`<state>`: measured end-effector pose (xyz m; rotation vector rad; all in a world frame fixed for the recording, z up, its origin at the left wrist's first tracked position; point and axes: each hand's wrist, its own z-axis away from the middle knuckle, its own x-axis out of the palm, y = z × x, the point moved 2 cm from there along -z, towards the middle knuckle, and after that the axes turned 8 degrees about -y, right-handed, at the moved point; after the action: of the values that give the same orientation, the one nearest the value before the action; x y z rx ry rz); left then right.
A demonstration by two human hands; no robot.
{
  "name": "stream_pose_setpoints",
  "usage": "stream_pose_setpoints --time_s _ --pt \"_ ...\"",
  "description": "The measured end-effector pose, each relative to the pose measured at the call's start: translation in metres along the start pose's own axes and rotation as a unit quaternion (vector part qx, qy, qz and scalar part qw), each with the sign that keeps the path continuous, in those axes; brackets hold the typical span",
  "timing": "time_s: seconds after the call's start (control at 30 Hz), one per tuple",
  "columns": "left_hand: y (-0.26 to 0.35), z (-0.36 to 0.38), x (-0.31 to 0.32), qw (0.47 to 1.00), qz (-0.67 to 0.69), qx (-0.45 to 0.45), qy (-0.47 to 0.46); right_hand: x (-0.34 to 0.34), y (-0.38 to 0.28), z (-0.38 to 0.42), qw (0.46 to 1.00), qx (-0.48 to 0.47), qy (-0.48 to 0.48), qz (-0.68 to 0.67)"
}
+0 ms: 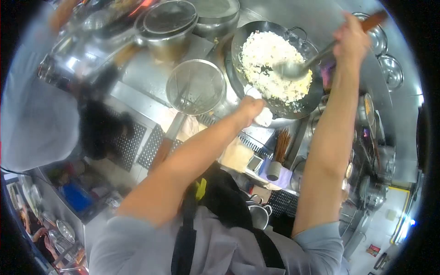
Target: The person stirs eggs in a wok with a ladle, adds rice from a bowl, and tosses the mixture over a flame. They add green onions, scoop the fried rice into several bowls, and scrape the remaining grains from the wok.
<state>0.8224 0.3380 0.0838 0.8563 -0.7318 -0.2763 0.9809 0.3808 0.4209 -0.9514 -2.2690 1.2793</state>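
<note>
Fried rice point(270, 50) lies in the wok point(308, 48); I have the left hand point(252, 110) closed on a white cloth point(263, 117) at its rim, the right hand point(352, 40) wrapped around the ladle point(293, 70).

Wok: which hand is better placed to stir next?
Right, likely: the right hand holds the ladle, its bowl over the food. The left hand grips a white cloth at the wok's rim.

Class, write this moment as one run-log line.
left hand: grips white cloth at wok rim | right hand: holds ladle over pale food | strainer: beside wok
</note>
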Motion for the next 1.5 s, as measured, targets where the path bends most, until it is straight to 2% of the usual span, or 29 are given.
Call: stream_pose_setpoints --time_s 0.07,0.13,0.17,0.27,0.3,0.37,0.4,0.47,0.53,0.6,0.67,0.73,0.8,0.83,0.93,1.0,1.03,1.07,1.13,1.2,1.3,1.33,1.4,1.47,1.5 --pt "0.013 0.021 0.000 0.999 0.018 -0.027 -0.026 0.003 0.031 0.025 0.995 -0.050 0.053 -0.071" --pt "0.029 0.032 0.007 0.996 0.020 -0.060 -0.061 0.015 0.059 0.041 0.999 0.028 -0.018 -0.024" --pt "0.031 0.032 0.008 0.999 0.003 -0.018 -0.029 0.018 0.051 0.023 0.994 0.096 -0.056 0.004" --pt "0.018 0.020 0.004 1.000 -0.022 -0.003 -0.017 -0.008 0.023 -0.033 0.998 0.032 0.031 0.050" --pt "0.022 0.014 0.002 0.999 -0.018 -0.001 -0.029 -0.021 0.013 -0.037 0.999 -0.016 0.007 -0.031" --pt "0.012 0.016 0.001 0.998 -0.010 -0.019 -0.054 -0.008 0.054 0.001 0.997 0.015 0.074 0.017" --pt "0.017 0.026 0.005 0.993 0.065 -0.049 -0.089 -0.015 0.063 0.020 0.992 0.030 0.117 0.046" --pt "0.030 0.032 0.009 0.998 0.042 -0.025 -0.040 -0.027 0.039 -0.004 0.989 0.044 0.071 0.120" --pt "0.032 0.045 0.008 0.996 0.049 -0.051 -0.052 -0.051 0.025 -0.008 0.975 0.094 0.014 0.203" --pt "0.035 0.032 0.005 0.996 0.055 -0.035 -0.057 -0.104 -0.008 -0.016 0.998 0.044 -0.040 -0.003" --pt "0.012 0.016 0.002 0.998 0.040 -0.011 -0.056 -0.095 -0.010 0.029 0.989 0.066 0.126 0.027" --pt "0.015 0.014 0.005 0.998 0.037 -0.040 -0.043 -0.072 0.025 0.066 0.961 0.051 0.266 0.060" --pt "0.022 0.024 0.006 0.997 0.043 -0.053 -0.041 -0.059 0.058 0.067 0.983 0.037 0.179 -0.021" --pt "0.018 0.027 0.006 0.997 0.029 -0.051 -0.041 -0.042 0.032 0.074 0.984 0.060 0.130 -0.102" --pt "0.017 0.010 -0.003 1.000 -0.009 -0.020 -0.022 -0.031 -0.034 0.106 0.987 -0.026 0.004 -0.160" --pt "0.009 0.009 -0.002 0.999 -0.044 -0.023 -0.004 -0.011 0.007 0.117 0.993 -0.011 0.062 -0.102" --pt "0.018 0.017 0.000 0.996 -0.055 -0.059 -0.022 -0.012 0.031 0.125 0.993 0.000 0.097 -0.065" --pt "0.018 0.018 0.002 0.997 -0.022 -0.058 -0.039 -0.019 0.054 0.111 0.998 -0.016 0.017 -0.060" --pt "0.017 0.020 0.003 0.995 0.046 -0.053 -0.066 -0.010 0.026 0.072 0.999 0.025 0.013 -0.020" --pt "0.026 0.023 0.005 0.998 0.021 -0.046 -0.046 0.004 -0.014 0.045 0.998 0.033 0.030 0.037" --pt "0.022 0.024 0.003 0.998 0.008 -0.041 -0.036 0.008 0.004 0.067 0.993 -0.083 0.041 -0.066" --pt "0.020 0.027 0.002 0.997 0.020 -0.057 -0.052 0.010 0.052 0.069 0.999 0.003 0.051 0.012" --pt "0.034 0.022 0.005 0.996 0.027 -0.051 -0.067 0.003 0.059 0.025 0.996 0.065 -0.040 0.043" --pt "0.028 0.027 0.005 0.996 0.019 -0.064 -0.059 0.008 0.011 0.005 0.985 0.097 0.015 0.140" --pt "0.033 0.023 0.004 0.997 0.011 -0.055 -0.054 0.004 -0.003 -0.004 0.988 0.085 0.062 0.114"
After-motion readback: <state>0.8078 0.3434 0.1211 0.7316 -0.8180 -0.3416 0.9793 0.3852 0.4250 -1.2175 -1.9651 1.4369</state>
